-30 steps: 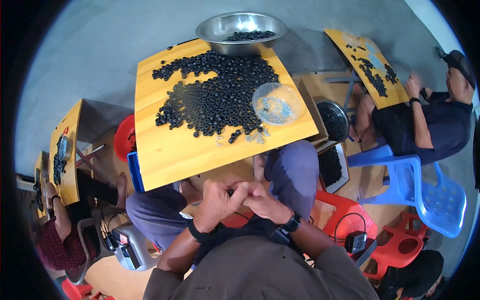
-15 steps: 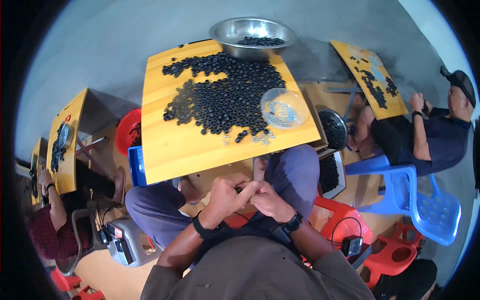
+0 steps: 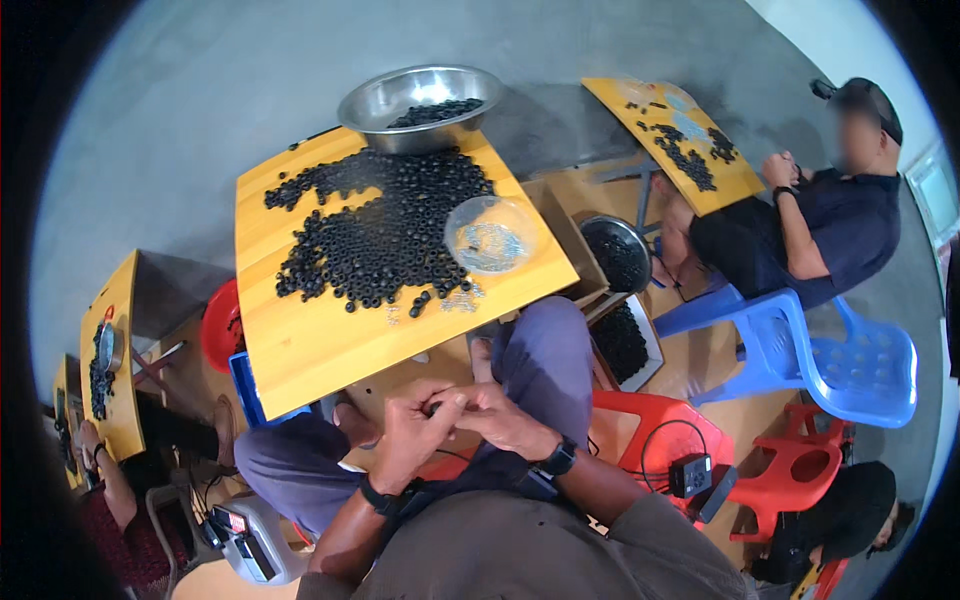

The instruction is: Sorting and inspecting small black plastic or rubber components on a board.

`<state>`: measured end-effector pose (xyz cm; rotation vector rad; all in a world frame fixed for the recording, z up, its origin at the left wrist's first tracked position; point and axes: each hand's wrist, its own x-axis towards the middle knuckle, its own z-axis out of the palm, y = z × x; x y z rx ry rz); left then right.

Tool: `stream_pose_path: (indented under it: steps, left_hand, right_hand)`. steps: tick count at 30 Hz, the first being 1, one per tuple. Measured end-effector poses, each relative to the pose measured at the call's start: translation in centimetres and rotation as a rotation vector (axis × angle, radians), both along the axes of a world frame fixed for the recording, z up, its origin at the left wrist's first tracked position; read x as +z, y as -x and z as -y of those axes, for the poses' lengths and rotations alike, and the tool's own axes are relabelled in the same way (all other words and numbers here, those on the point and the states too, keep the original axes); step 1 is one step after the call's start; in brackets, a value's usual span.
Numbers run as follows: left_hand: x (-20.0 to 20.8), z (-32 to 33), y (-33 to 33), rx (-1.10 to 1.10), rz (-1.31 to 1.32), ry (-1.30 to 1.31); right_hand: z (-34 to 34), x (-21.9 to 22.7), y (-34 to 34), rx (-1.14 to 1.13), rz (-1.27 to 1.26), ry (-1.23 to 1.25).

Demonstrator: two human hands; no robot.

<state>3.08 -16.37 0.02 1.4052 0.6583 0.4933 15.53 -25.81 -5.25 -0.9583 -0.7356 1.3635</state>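
left hand (image 3: 412, 428) and right hand (image 3: 508, 421) together, near a yellow table (image 3: 300, 355)
the left's fingers pinch a black piece (image 3: 433, 409); the right's are curled, holding what i can't tell.

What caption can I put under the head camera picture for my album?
Left hand holds a small black piece, right hand close by, before a yellow board strewn with black rings.

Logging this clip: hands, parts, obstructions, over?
Left hand pinching small black piece. Right hand against left, grip unclear. Black rings on table. No obstruction visible at hands.
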Motion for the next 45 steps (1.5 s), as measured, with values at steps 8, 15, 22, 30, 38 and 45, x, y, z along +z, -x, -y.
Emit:
stream_pose_path:
  steps: [8,15,22,30,38,45]
  left_hand:
    - [2.5,0.5,-2.1,-0.077,0.095,-0.199]
    - [-2.9,-3.2,3.3,0.148,-0.131,-0.329]
    - [-3.9,-4.9,7.5,0.291,-0.105,-0.118]
    - [-2.3,-11.2,10.0,0.484,-0.313,-0.445]
    - [-2.9,-25.9,8.1,0.536,-0.495,-0.889]
    - [-4.6,-28.0,6.5,0.391,-0.668,-0.855]
  right_hand:
    - [2.5,5.2,-5.2,-0.159,0.131,0.041]
    - [3.2,5.1,-18.4,-0.782,0.130,-0.026]
    - [-1.2,-1.3,-28.0,-0.870,0.431,0.382]
    - [1.3,0.6,-26.1,-0.875,0.264,0.246]
    - [3.3,3.1,-14.5,-0.549,-0.087,0.000]
    - [3.1,-0.1,-11.6,-0.727,0.388,-0.037]
